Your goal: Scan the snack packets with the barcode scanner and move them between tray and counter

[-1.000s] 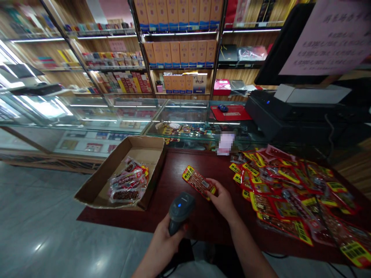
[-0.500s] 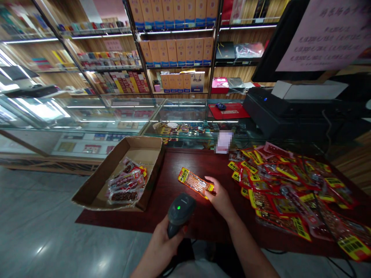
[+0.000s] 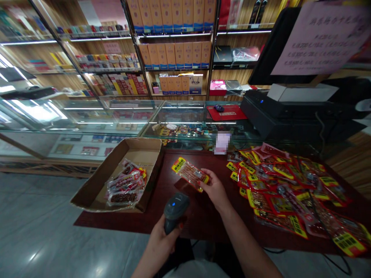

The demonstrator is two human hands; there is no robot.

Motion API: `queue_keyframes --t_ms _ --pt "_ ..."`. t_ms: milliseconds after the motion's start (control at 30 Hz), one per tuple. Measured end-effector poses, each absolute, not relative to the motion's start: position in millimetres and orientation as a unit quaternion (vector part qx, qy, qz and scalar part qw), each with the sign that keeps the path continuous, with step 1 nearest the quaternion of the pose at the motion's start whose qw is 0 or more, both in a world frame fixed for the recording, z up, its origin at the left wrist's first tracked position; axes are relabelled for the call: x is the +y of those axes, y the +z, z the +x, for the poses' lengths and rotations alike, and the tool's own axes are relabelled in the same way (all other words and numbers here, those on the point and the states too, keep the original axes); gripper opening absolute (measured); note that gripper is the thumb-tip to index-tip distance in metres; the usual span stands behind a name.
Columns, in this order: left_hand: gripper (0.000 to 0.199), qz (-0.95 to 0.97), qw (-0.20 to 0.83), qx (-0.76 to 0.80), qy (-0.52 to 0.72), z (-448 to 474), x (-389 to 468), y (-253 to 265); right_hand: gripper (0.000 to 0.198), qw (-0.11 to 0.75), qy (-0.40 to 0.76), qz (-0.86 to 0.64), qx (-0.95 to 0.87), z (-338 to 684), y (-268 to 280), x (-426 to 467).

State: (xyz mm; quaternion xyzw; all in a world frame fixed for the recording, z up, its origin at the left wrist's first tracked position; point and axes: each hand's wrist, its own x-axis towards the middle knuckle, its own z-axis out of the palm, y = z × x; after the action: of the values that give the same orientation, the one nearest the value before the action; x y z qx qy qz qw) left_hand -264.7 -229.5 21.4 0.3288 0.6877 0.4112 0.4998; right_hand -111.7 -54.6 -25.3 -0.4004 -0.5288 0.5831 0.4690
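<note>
My left hand (image 3: 163,240) is wrapped round the handle of a dark barcode scanner (image 3: 176,204), whose top light glows blue. My right hand (image 3: 213,190) pinches the right end of a flat snack packet (image 3: 189,172) with yellow ends and a clear middle, held above the dark red tabletop (image 3: 199,224). The packet is tilted, its far end up and to the left, beyond the scanner head and apart from it. To the left stands an open cardboard box (image 3: 155,164) with several clear and red snack packets (image 3: 127,185) lying in it.
A heap of red and yellow snack packets (image 3: 278,185) covers the right side of the table, with a black cable across it. Behind are a glass display counter (image 3: 121,112), a red mouse pad (image 3: 236,113) and a monitor (image 3: 269,46) with a paper sheet. Stocked shelves line the wall.
The packet in my right hand has moved left and slightly up. My left hand and the scanner have shifted a little left, and the scanner's light has turned from green to blue.
</note>
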Motion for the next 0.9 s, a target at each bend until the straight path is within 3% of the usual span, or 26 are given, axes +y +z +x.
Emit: queue_keyframes --t_ms 233,300,400,500,633,700,800,900 --pt "0.044 0.320 0.501 0.689 0.415 -257.8 -230.4 28.5 0.086 0.429 0.568 -0.254 -0.655 -223.1 55.9 -43.1" --pt "0.045 0.315 0.506 0.687 0.415 -256.1 -231.3 28.2 0.078 0.423 0.504 -0.258 -0.707 -218.8 59.4 -48.9" --pt "0.047 0.313 0.510 0.691 0.405 -257.4 -232.1 27.0 0.044 0.425 0.407 -0.321 -0.742 -165.5 44.9 -61.2" --pt "0.048 0.318 0.511 0.693 0.398 -263.3 -231.6 24.4 0.029 0.420 0.311 -0.451 -0.724 -71.7 20.1 -73.1" --pt "0.051 0.329 0.499 0.692 0.405 -271.6 -228.5 15.5 0.036 0.406 0.169 -0.600 -0.668 63.2 -13.5 -91.5" --pt "0.052 0.326 0.488 0.698 0.410 -272.3 -225.6 12.7 0.047 0.310 0.029 -0.666 -0.678 110.8 -30.0 -103.0" --pt "0.052 0.331 0.488 0.700 0.402 -268.3 -221.3 17.3 0.062 0.203 -0.078 -0.711 -0.669 142.5 -51.7 -117.2" --pt "0.052 0.342 0.502 0.691 0.393 -261.8 -219.7 29.1 0.057 0.207 -0.132 -0.695 -0.676 141.9 -60.2 -123.8"
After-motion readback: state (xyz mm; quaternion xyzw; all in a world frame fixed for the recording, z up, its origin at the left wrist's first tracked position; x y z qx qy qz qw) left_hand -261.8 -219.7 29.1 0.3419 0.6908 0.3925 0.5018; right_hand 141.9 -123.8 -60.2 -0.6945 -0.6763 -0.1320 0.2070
